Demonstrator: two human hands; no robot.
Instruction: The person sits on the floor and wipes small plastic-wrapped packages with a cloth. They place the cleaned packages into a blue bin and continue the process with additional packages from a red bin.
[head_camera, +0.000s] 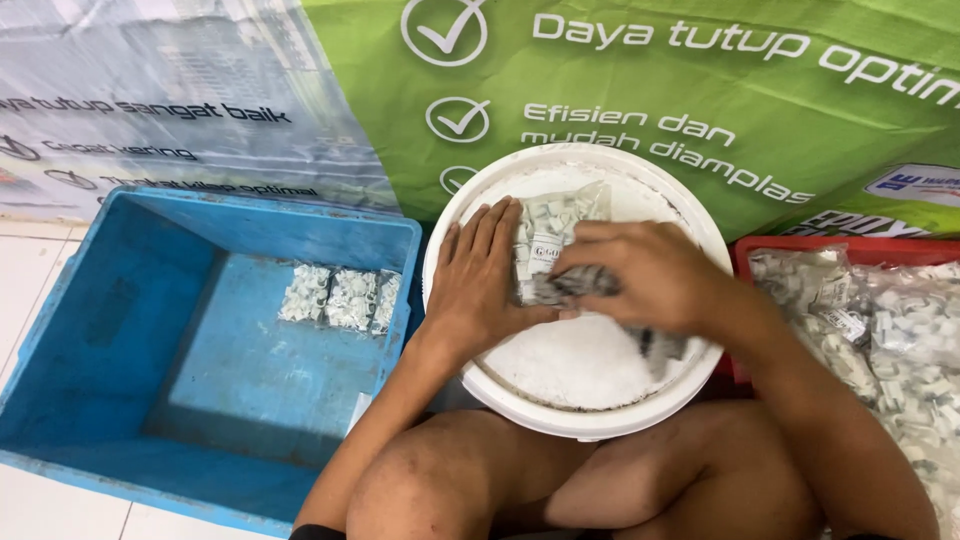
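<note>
A clear plastic packet (553, 222) of small white parts lies on the white round bucket lid (590, 375) in front of me. My left hand (478, 285) lies flat on the lid with its fingers against the packet's left side. My right hand (640, 275) covers the packet's lower end, fingers curled on it. The part of the packet under my right hand is hidden.
A blue plastic crate (120, 330) at the left holds three clear packets (340, 297) of white parts. A red tray (800, 250) at the right is heaped with more clear packets (890, 330). A printed banner (700, 90) hangs behind. My bare knees (560, 480) are below the lid.
</note>
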